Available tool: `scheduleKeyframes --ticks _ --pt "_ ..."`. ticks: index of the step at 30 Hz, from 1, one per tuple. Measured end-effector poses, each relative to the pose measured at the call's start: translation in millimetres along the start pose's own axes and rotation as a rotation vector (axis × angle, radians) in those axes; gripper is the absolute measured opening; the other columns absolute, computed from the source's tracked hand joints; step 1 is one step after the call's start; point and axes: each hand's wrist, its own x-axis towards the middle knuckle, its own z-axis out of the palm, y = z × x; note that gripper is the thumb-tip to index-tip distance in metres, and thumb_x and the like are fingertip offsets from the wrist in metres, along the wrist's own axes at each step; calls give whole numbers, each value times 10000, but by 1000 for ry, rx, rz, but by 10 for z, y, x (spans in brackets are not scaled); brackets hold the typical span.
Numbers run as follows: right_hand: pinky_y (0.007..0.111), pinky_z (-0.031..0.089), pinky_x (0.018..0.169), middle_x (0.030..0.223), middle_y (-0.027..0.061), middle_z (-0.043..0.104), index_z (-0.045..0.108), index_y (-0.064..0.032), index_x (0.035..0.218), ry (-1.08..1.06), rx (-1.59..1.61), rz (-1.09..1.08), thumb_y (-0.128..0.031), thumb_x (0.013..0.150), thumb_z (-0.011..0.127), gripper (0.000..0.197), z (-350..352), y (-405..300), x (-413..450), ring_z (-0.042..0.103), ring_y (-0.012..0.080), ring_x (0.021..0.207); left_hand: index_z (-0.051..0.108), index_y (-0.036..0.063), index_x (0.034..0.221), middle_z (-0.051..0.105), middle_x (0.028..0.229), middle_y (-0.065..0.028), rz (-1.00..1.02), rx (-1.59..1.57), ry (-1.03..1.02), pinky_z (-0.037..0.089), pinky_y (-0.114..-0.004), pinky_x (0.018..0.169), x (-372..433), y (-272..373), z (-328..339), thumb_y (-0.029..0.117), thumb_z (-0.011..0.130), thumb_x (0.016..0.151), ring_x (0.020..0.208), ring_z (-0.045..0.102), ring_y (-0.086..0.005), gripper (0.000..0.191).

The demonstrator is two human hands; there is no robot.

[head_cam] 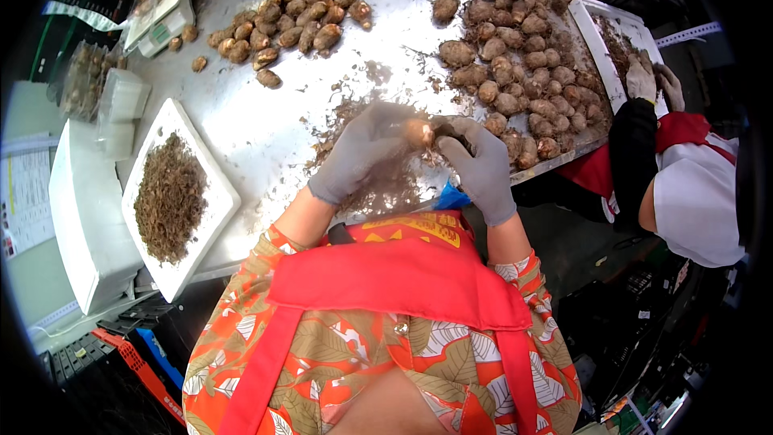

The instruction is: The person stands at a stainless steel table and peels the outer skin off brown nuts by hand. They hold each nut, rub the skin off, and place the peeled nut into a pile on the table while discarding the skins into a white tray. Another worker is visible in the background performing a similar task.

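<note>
Both hands wear grey work gloves. In my left hand (362, 151) is a small brown taro corm (418, 134), its pale pinkish end facing right. Close against that end, my right hand (483, 163) has its thumb and fingers curled around a dark patch; whether this is husk or soiled glove I cannot tell. Pale root fibres (430, 157) hang below the corm. Under my hands, loose brown husk and root scraps (386, 184) litter the metal table (259, 127).
Left of me are a white foam tray of brown fibres (170, 199), clear plastic boxes (124, 96) and a scale (160, 12). Taro heaps lie at centre-left (296, 12) and right (513, 60). A co-worker's gloved hands (643, 78) are at another white tray (595, 42).
</note>
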Motion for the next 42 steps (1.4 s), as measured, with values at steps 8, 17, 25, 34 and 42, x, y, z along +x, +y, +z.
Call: scheduleKeyframes --ticks 8,17,25,34,42 --pt "328 524 669 868 136 680 677 -9 1017 84 -308 -464 -85 896 682 143 126 76 76 672 256 763 561 0 1198 626 1094 -61 -29 156 121 519 -267 859 -34 82 128 44 671 844 975 605 -127 373" --pt "384 522 686 863 157 661 658 -20 979 4 -449 -136 -163 935 628 153 107 211 17 655 308 742 554 -13 1231 622 1158 -111 106 -42 68 533 -292 906 -31 110 144 142 728 875 1026 628 -168 425" --pt "339 525 767 951 145 700 719 -27 1078 9 -167 -160 -39 850 707 228 51 -131 30 669 235 848 552 -7 1286 633 1202 -144 -79 65 80 551 -345 934 -50 117 54 185 738 888 1059 650 -207 479" --pt "373 526 723 883 160 673 647 -19 948 41 -336 -330 43 830 652 134 180 62 53 668 305 799 614 -25 1253 675 1144 -98 109 226 35 518 -279 890 -69 50 -28 60 644 839 1010 632 -128 424" --pt "307 503 771 935 96 671 629 55 1042 -59 -156 -18 -61 947 583 156 101 169 63 622 150 841 593 -14 1218 684 1135 -99 129 178 56 472 -305 998 -46 87 -7 126 760 836 1104 615 -162 440"
